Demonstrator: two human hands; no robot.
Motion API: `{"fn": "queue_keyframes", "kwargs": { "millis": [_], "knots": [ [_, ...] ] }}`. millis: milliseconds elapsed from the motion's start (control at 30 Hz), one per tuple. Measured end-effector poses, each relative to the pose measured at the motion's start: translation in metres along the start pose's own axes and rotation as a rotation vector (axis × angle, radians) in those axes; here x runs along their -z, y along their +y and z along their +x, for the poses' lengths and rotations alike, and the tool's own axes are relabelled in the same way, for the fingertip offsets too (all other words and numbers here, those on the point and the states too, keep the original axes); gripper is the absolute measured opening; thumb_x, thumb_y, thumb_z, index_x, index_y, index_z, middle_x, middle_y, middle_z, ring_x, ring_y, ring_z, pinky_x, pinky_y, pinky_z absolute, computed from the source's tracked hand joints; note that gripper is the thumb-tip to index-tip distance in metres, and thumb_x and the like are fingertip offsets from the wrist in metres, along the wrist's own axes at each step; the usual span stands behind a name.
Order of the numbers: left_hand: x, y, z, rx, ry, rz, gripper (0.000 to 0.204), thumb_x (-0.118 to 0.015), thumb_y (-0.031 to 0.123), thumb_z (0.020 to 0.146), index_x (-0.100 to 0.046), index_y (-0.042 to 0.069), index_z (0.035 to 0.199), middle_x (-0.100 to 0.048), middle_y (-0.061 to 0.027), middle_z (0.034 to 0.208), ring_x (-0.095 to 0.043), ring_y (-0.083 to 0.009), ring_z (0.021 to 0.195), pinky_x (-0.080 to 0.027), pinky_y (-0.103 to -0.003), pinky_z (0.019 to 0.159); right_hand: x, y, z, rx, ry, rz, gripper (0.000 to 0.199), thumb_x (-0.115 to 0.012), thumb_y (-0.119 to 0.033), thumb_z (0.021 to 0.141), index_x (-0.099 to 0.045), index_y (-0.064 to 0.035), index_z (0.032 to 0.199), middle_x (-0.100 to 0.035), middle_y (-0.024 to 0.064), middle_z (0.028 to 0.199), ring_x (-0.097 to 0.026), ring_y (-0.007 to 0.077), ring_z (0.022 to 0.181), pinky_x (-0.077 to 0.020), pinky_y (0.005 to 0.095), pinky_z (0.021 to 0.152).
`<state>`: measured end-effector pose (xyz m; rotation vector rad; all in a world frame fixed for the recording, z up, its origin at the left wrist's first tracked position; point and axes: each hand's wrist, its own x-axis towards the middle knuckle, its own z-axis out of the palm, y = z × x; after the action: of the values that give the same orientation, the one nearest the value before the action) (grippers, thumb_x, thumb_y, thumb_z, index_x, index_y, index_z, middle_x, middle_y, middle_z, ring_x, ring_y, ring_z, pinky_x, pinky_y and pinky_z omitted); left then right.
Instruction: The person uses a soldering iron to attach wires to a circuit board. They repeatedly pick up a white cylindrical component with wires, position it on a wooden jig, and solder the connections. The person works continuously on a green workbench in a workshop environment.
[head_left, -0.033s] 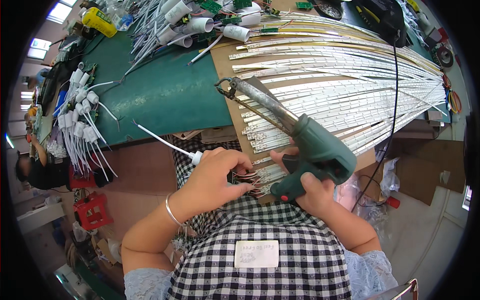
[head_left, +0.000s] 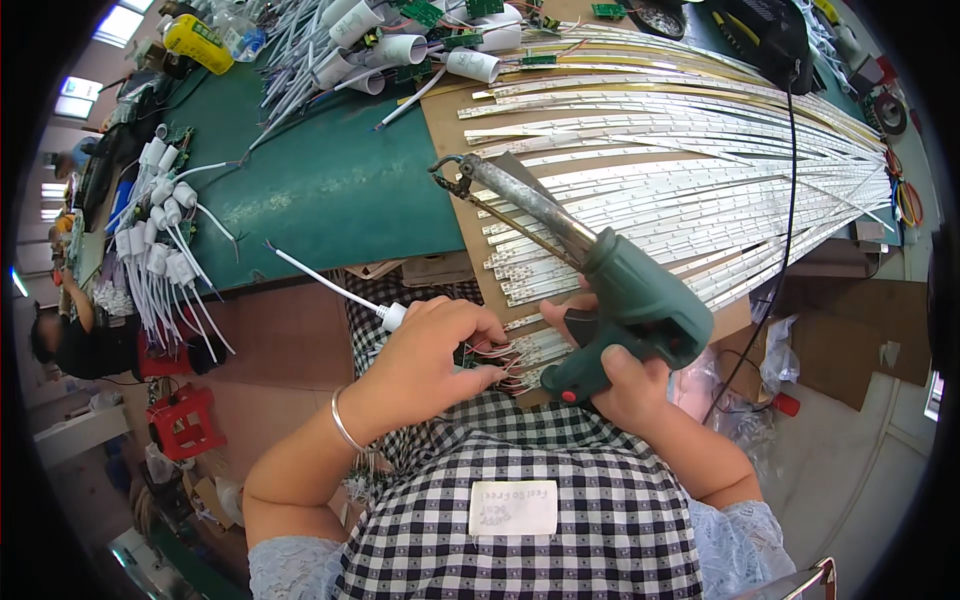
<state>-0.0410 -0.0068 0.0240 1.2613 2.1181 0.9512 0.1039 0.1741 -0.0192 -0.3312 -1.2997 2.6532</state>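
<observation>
My right hand (head_left: 635, 395) is wrapped round the handle of a dark green soldering gun (head_left: 645, 295). The gun's metal barrel points up and left, over the ends of the LED strips (head_left: 640, 195). My left hand (head_left: 415, 360) curls, thumb below and fingers above, round a small green circuit board (head_left: 463, 355) that is mostly hidden. Thin red and white wires (head_left: 490, 350) run from it to strip ends at the cardboard's near edge. A white end cap (head_left: 393, 316) with a white cable (head_left: 322, 277) sticks out beyond the back of this hand.
White cylindrical housings (head_left: 400, 50) with cables and green boards pile up at the back of the green table (head_left: 340, 185). More capped cables (head_left: 160, 220) hang at its left edge. A black cord (head_left: 785, 230) crosses the strips. A red stool (head_left: 187, 422) and another person (head_left: 90, 335) are at left.
</observation>
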Motion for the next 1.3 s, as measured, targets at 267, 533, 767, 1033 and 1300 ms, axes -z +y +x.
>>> {"fn": "queue_keyframes", "kwargs": {
  "millis": [267,533,767,1033,1300],
  "knots": [
    [-0.014,-0.003,-0.005,-0.047,0.235,0.085,0.018,-0.076,0.002,0.07,-0.065,0.005,0.085,-0.062,-0.0082,0.085,-0.06,-0.0248,0.075,-0.047,-0.034,0.067,0.002,0.0,-0.001,-0.005,-0.02,-0.03,0.071,-0.065,-0.026,0.089,-0.029,-0.0024,0.145,-0.047,0.011,0.135,-0.048,0.0282,0.128,-0.0261,0.0586,0.116],
    [-0.011,-0.004,-0.001,-0.153,0.196,0.155,0.021,-0.079,0.004,0.07,-0.067,0.006,0.087,-0.061,-0.0077,0.084,-0.059,-0.0248,0.073,-0.047,-0.034,0.063,-0.002,0.002,-0.001,0.078,-0.016,-0.001,0.058,-0.061,-0.02,0.093,-0.037,0.0027,0.141,-0.053,0.0187,0.133,-0.05,0.0263,0.127,-0.0386,0.0411,0.108],
    [-0.016,-0.001,0.0,-0.044,0.299,0.078,0.014,-0.073,0.001,0.072,-0.067,0.006,0.084,-0.061,-0.0066,0.081,-0.058,-0.0234,0.072,-0.044,-0.034,0.064,0.001,0.001,-0.001,0.032,-0.024,-0.032,0.065,-0.063,-0.024,0.091,-0.032,-0.0006,0.143,-0.048,0.0139,0.134,-0.049,0.0274,0.128,-0.0312,0.0522,0.113],
    [-0.028,-0.002,0.004,-0.03,0.344,0.158,0.012,-0.072,0.001,0.07,-0.064,0.008,0.077,-0.06,-0.0038,0.075,-0.053,-0.0214,0.066,-0.037,-0.035,0.063,0.002,0.002,-0.004,0.009,0.007,-0.076,0.068,-0.064,-0.026,0.09,-0.03,-0.0021,0.144,-0.046,0.0118,0.134,-0.05,0.0262,0.125,-0.028,0.0585,0.115],
    [-0.029,0.002,0.005,-0.159,0.353,0.36,0.014,-0.073,0.003,0.067,-0.063,0.007,0.075,-0.056,-0.003,0.069,-0.053,-0.0223,0.062,-0.037,-0.036,0.062,0.001,0.001,-0.003,0.009,0.003,-0.08,0.068,-0.063,-0.026,0.09,-0.029,-0.0014,0.144,-0.047,0.0126,0.133,-0.05,0.0266,0.125,-0.0283,0.0596,0.115]
  ]
}}
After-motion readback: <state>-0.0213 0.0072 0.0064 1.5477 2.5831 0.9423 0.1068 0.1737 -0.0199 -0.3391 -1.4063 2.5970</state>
